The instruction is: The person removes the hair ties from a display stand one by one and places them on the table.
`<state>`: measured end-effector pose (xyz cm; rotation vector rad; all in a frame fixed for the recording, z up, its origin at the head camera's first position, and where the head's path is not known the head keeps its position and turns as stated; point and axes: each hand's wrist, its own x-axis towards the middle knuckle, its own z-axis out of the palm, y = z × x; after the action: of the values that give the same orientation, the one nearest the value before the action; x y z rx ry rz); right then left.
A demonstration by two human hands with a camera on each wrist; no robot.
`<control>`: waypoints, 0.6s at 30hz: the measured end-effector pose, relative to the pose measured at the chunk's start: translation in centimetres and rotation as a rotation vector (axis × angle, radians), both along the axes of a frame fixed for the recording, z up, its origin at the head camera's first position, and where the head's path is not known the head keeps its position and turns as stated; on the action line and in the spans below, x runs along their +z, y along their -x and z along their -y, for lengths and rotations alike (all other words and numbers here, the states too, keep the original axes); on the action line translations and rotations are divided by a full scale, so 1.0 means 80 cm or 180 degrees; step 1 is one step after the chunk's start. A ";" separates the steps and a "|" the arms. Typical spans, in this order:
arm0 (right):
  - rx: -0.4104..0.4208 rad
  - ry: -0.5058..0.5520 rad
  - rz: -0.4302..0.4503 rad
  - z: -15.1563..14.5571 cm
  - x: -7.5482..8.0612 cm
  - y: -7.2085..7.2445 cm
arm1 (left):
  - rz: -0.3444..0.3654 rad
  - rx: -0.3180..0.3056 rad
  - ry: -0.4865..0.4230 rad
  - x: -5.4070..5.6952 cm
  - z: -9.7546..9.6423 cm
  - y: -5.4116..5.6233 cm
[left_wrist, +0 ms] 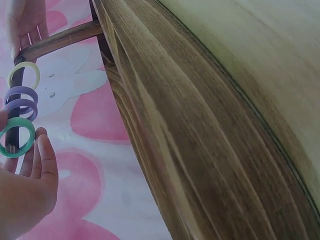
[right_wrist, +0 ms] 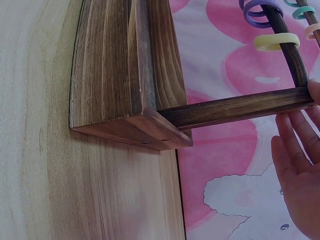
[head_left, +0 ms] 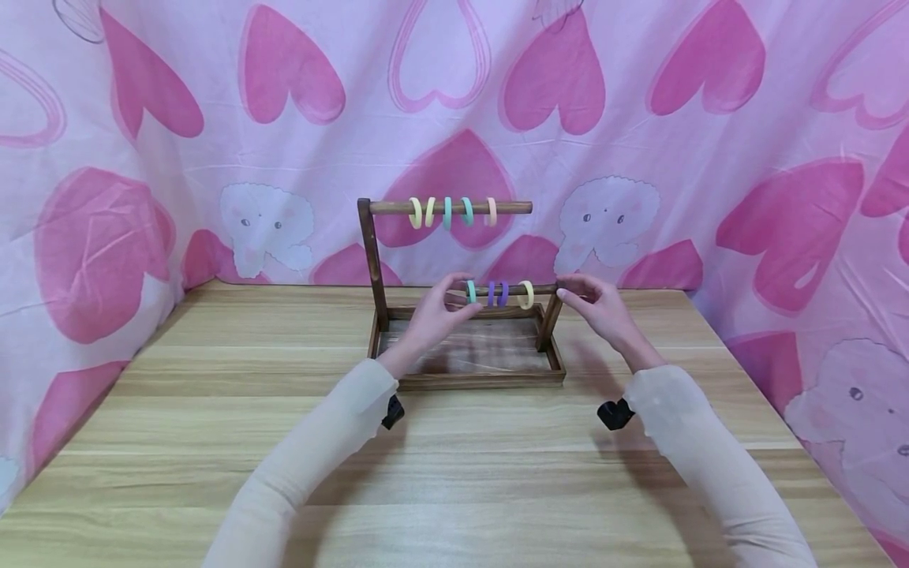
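Note:
A dark wooden rack (head_left: 371, 260) stands on the table, with an upper bar and a shorter, lower front bar above a tray base. At the lower bar's free left end, my left hand (head_left: 435, 315) pinches a green ring (left_wrist: 20, 150) between thumb and fingers; the ring encircles the bar. Two purple rings (head_left: 497, 294) and a pale yellow ring (head_left: 525, 295) hang further right on that bar. My right hand (head_left: 602, 309) holds the top of the right post (right_wrist: 240, 109), thumb in front and fingers behind.
On the upper bar (head_left: 514, 207) hang two yellow rings (head_left: 422, 213), two green rings (head_left: 447, 214) and a pink ring (head_left: 491, 211). The rack's shallow tray (head_left: 483, 380) has a raised rim. Pink heart-print cloth (head_left: 298, 158) borders the wooden table (head_left: 483, 473).

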<state>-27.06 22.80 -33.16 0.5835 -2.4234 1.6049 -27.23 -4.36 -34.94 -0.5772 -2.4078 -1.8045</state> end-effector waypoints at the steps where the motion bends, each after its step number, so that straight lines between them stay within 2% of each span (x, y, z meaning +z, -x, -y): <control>1: -0.0002 -0.0003 0.0007 -0.002 -0.003 0.003 | -0.0011 0.0017 0.0002 0.000 0.001 0.000; 6: -0.0058 -0.0026 0.0004 -0.007 -0.014 0.013 | -0.0040 0.0076 0.0030 -0.002 0.008 -0.001; 18: -0.0095 -0.0062 -0.0012 -0.007 -0.013 0.011 | -0.0065 0.0088 0.0045 -0.006 0.025 -0.006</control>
<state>-27.97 23.33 -34.21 0.5504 -2.4358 1.5690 -26.74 -6.35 -35.41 -0.5579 -2.4052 -1.7634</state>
